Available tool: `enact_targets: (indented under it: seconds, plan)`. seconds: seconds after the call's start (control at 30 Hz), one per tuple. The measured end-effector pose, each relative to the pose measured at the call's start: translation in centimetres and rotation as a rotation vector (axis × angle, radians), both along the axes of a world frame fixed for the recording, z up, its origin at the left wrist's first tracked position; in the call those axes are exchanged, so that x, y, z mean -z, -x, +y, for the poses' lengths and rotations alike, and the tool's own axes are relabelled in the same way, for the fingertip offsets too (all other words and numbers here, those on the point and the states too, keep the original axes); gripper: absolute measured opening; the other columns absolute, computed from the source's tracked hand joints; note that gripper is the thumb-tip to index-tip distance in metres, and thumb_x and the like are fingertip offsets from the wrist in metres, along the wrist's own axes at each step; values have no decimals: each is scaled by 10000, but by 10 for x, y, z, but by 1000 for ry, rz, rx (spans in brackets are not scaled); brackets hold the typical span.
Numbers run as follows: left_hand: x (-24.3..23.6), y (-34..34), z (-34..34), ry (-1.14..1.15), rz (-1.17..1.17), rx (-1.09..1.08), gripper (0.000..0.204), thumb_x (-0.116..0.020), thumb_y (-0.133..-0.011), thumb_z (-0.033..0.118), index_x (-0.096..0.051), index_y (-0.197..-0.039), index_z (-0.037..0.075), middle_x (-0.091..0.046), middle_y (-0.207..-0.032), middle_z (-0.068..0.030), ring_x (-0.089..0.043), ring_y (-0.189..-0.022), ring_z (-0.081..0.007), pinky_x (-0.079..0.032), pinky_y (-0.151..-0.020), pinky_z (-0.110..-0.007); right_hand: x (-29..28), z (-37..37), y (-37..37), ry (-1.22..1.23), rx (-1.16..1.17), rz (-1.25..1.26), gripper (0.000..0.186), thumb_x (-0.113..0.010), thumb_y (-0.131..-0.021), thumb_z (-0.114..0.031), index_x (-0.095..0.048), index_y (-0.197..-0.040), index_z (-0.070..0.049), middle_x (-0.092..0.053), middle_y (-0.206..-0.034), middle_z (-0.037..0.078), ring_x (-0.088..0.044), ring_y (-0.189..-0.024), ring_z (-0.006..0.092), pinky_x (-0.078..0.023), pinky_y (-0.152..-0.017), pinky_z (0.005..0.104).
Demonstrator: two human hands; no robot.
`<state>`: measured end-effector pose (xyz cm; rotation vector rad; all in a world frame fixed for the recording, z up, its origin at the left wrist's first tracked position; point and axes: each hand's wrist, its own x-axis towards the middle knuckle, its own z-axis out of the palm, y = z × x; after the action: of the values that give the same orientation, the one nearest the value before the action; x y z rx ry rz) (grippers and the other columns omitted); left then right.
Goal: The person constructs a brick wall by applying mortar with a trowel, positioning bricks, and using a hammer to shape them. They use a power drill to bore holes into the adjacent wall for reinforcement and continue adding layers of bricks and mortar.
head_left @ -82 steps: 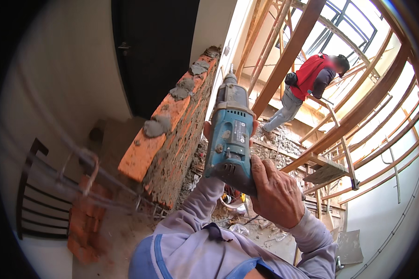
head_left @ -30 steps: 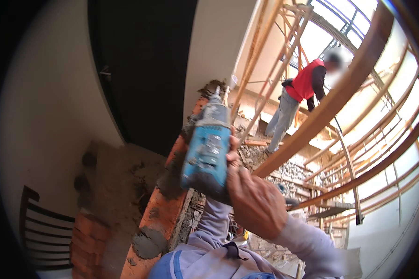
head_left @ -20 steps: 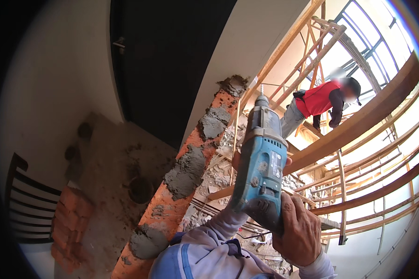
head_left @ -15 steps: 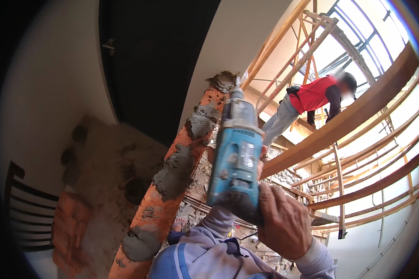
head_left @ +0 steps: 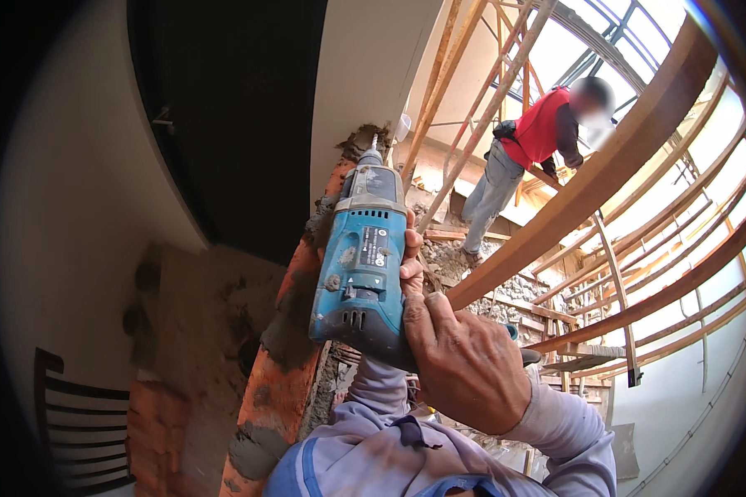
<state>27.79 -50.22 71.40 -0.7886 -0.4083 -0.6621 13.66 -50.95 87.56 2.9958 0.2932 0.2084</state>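
Observation:
I hold a dusty teal and black power drill [head_left: 359, 257] over a low orange brick wall [head_left: 265, 389] topped with lumps of grey mortar [head_left: 257, 451]. My left hand [head_left: 411, 257] grips the drill's body from beneath, mostly hidden, fingers curled round its right side. My right hand [head_left: 468, 364] is closed on the rear handle. The bit [head_left: 375, 142] points away from me and lies in line with the mortar at the wall's far end [head_left: 358, 137]; whether it touches cannot be made out.
A dark door [head_left: 220, 108] stands left, with a black railing [head_left: 79, 418] and stacked bricks [head_left: 157, 422] below. A co-worker in a red vest [head_left: 532, 128] bends among wooden formwork on the right, behind a long curved beam [head_left: 555, 219]. Rubble [head_left: 439, 269] lies beneath.
Since half a second ago the drill and both hands have shifted left in the view, as have the door and wall. Both hands keep their grip.

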Motion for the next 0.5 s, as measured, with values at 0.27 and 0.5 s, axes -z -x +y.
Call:
enact_targets:
  seconds: [0.27,0.5]
  plan:
    - [4,-12,3,-23,38,75,857,-768,-773,381,-322,-1416,32,-377,-1363,-237,-522,-1131,-371,-598,-681,-419,-2,9,-12,79,-12,8,241,-530,-791,-79,-560,-978,70,-554,-798,122,-613,-604,198,-482,-506,309]
    - [3,-24,13,-41,2,91,842,-696,-841,396,-286,-1390,-93,-449,-1347,-251,-550,-1109,-347,-564,-744,-405,2,15,-28,2,-1,4,146,-525,-797,-52,-536,-881,67,-552,-743,161,-621,-569,239,-486,-487,334]
